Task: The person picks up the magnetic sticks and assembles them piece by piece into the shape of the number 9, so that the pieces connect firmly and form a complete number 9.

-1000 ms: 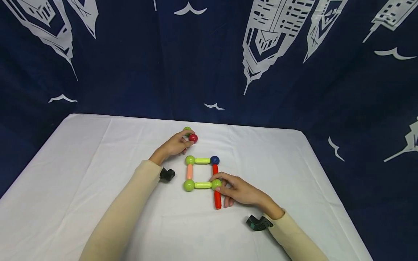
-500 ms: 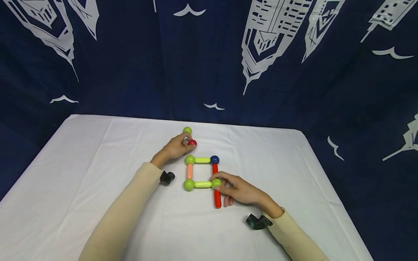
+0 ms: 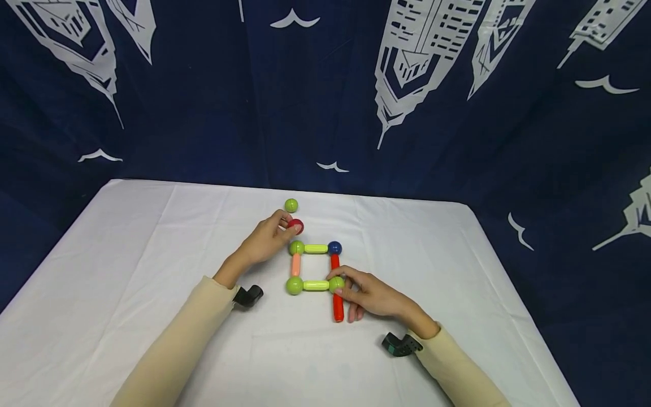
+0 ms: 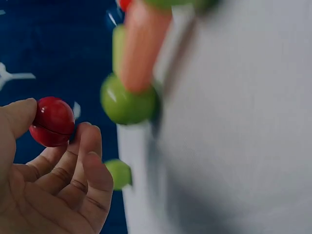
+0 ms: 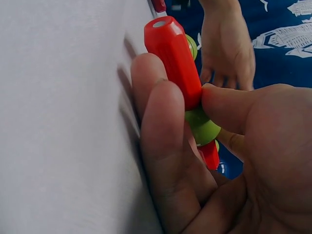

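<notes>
My left hand [image 3: 263, 242] pinches a red ball [image 4: 52, 122] between thumb and fingertips, just beyond the far left corner of a square of magnetic sticks and balls. That square has green balls at three corners, one of them the near left ball [image 3: 294, 285], and a blue ball [image 3: 334, 247] at the far right. Yellow-green sticks [image 3: 316, 249], a salmon stick [image 3: 296, 264] and a red stick [image 3: 334, 261] form its sides. With thumb and fingers, my right hand [image 3: 375, 294] grips the near right green ball [image 5: 204, 127]. Another red stick [image 5: 173, 63] juts from that ball toward me.
A loose green ball [image 3: 291, 205] lies behind the left hand, near the far edge of the white-covered table [image 3: 152, 271]. Beyond that edge hangs a dark blue curtain [image 3: 203, 102] with white city prints. Each wrist carries a small black camera [image 3: 248, 296].
The left hand has drawn the red ball away from the loose green ball, toward the square's far left corner, and its wrist has swung nearer. The right hand keeps its grip in place.
</notes>
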The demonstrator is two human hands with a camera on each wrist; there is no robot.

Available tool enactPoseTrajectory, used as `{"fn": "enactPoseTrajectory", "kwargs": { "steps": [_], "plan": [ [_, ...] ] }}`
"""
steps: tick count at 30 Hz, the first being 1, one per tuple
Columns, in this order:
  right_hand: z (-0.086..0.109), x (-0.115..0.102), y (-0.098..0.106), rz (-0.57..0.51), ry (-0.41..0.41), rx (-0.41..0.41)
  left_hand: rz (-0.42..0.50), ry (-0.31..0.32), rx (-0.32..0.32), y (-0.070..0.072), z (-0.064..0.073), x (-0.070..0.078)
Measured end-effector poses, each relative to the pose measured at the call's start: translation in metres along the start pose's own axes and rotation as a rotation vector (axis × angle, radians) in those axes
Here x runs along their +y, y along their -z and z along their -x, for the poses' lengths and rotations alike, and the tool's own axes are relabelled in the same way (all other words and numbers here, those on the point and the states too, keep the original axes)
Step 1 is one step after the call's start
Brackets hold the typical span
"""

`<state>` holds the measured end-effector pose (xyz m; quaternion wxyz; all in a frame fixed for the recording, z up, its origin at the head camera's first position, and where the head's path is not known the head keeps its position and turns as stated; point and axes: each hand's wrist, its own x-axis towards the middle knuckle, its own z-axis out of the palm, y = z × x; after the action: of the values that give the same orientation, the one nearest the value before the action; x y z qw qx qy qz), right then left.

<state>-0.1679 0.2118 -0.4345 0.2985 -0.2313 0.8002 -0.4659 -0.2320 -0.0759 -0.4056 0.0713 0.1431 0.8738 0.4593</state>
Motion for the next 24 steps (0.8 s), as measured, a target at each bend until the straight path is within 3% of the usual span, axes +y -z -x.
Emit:
{"fn": "enactPoseTrajectory", "kwargs": {
  "steps": [4,9,17,24],
  "plan": [
    [-0.001,0.0,0.003,-0.009,-0.011,0.003,0.014,-0.093,-0.037,-0.002,0.019,0.013],
    [-0.003,0.0,0.007,-0.016,-0.032,0.006,0.085,-0.187,-0.129,-0.005,0.038,0.026],
    [-0.014,0.0,0.017,-0.018,-0.063,-0.012,0.125,-0.203,-0.252,-0.023,0.069,0.021],
    [-0.027,0.0,0.024,-0.062,-0.078,0.004,0.136,-0.188,-0.393,-0.046,0.078,0.012]
  ]
}}
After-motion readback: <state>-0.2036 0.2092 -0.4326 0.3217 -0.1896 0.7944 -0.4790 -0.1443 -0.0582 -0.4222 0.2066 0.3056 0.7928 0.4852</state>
